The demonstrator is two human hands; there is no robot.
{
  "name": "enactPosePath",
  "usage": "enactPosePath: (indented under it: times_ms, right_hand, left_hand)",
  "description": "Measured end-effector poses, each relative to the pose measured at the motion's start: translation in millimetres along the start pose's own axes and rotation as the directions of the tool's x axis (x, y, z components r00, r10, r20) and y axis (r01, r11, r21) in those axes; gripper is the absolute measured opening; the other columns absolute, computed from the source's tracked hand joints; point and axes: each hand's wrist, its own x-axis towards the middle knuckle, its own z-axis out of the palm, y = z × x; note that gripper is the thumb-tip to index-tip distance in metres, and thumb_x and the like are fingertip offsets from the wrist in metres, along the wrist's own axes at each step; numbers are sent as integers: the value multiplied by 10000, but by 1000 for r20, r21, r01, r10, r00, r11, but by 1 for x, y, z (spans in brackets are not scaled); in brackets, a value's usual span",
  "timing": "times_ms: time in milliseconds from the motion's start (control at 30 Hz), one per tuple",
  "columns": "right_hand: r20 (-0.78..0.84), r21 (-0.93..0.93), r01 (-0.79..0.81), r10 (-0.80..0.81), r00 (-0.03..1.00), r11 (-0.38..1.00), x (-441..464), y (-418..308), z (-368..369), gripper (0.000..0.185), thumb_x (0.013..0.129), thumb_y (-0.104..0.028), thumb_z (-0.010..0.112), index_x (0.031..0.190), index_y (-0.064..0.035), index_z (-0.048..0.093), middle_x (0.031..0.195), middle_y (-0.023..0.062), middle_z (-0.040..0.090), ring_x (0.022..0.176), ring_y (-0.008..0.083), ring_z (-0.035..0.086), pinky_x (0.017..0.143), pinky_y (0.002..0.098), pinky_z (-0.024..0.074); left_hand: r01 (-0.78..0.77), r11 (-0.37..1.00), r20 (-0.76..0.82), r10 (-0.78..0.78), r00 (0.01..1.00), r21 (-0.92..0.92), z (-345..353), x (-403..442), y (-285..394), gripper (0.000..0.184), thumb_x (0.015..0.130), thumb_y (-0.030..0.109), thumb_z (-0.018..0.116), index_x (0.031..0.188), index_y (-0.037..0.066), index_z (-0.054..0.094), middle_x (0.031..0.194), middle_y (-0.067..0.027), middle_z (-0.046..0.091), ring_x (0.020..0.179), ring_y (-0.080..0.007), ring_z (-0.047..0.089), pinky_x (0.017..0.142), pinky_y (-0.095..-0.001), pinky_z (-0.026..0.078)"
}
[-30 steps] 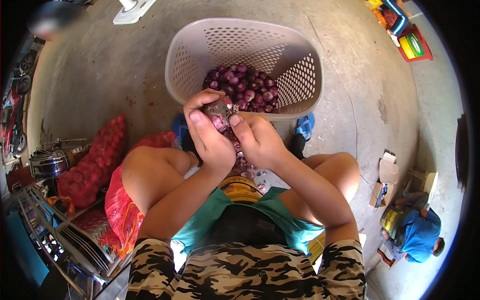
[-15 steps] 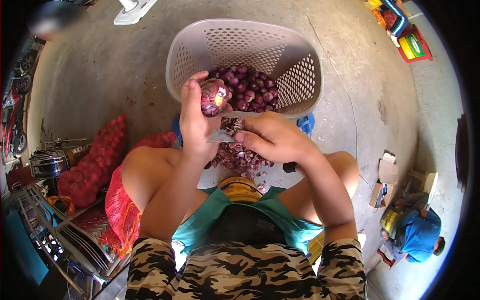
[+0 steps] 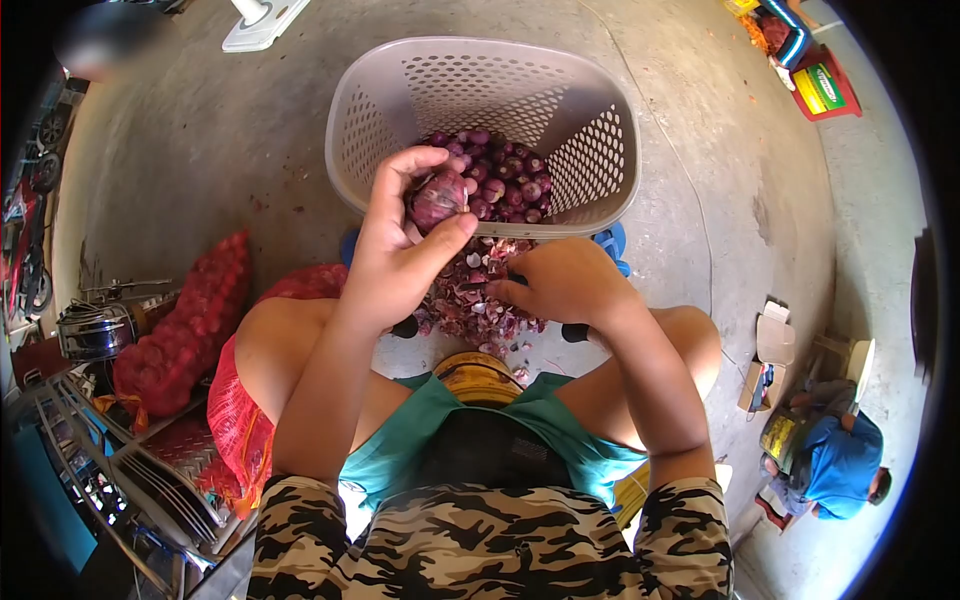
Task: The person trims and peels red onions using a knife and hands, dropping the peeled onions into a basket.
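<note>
My left hand (image 3: 392,255) is wrapped round a red onion (image 3: 436,203), held up over the near rim of a grey plastic basket (image 3: 350,130). Peeled red onions (image 3: 508,185) lie heaped inside that basket. My right hand (image 3: 572,285) is closed on a small knife (image 3: 476,287), lower and to the right of the onion. Only a thin dark bit of the knife shows; the rest is hidden by the fingers. Below both hands, a pile of loose onion skins (image 3: 465,315) covers the floor between my feet.
Red mesh sacks of onions (image 3: 185,335) stand to my left, near metal racks (image 3: 150,480). A yellow bucket (image 3: 478,380) is between my legs. An open cardboard box (image 3: 768,360) and a seated person in blue (image 3: 840,465) are at the right. A red tub (image 3: 828,85) stands far right.
My left hand has turned the onion, so its pale cut end no longer faces up, and the thumb now rests across it. The knife blade, plain before, has turned mostly out of sight.
</note>
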Motion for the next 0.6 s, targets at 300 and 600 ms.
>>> enactPosePath:
  times_ms: [300,600]
  right_hand:
    - [-139,-41,7,-13,990,999,1,13,8,346,814,-404,581,866,-75,676,757,151,653,747,339,635,678,450,487]
    - [-140,141,-76,96,985,987,-12,16,-25,432,840,-440,555,872,-17,635,741,194,629,745,364,619,661,462,468]
  left_hand:
    - [-181,877,142,130,981,445,-4,1,3,658,627,-51,795,1171,50,439,1186,-138,568,1067,-163,549,912,-313,444]
    - [-96,995,3,96,995,4,-4,2,1,594,692,-84,744,1180,15,421,1119,-126,558,911,-132,570,824,-285,494]
